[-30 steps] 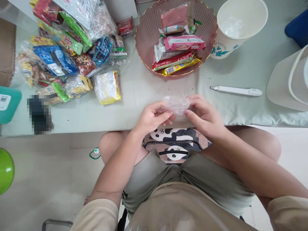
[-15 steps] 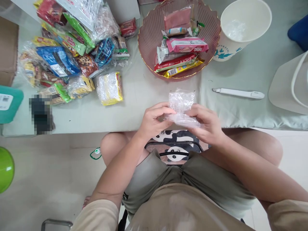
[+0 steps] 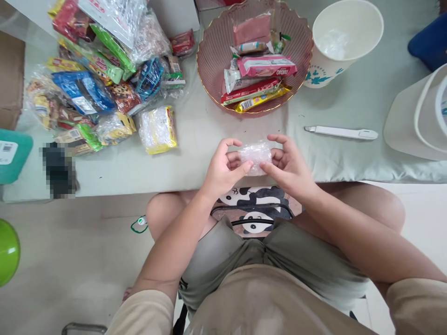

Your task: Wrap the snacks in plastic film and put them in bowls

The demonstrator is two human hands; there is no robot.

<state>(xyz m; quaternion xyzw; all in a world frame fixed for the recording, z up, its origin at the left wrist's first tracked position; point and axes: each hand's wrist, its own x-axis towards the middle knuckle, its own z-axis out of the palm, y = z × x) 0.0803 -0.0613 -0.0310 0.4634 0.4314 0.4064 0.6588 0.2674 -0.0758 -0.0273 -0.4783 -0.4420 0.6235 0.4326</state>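
Note:
Between my two hands, over the table's front edge, is a clear crinkled plastic wrapper [image 3: 256,156], folded into a small rectangle. My left hand [image 3: 225,165] grips its left end, thumb in front and fingers behind. On the other end, my right hand [image 3: 288,165] pinches it the same way, its index finger raised. Beyond the hands stands a pink ribbed bowl [image 3: 213,74] with a gold rim. Wrapped snacks lie in it, among them a pink wafer packet [image 3: 267,66], a red packet [image 3: 249,90] and a yellow one [image 3: 261,99].
A pile of packaged snacks [image 3: 84,88] covers the left, with a yellow-edged packet [image 3: 158,130] beside it. On the right are a white utility knife [image 3: 340,132], a paper cup [image 3: 349,28] holding clear plastic, and a white bin [image 3: 405,111]. A teal box [image 3: 16,156] sits far left.
The plastic wrapper has been folded down from a taller, loose shape into a compact rectangle. My hands have turned so that their thumbs press on its near side.

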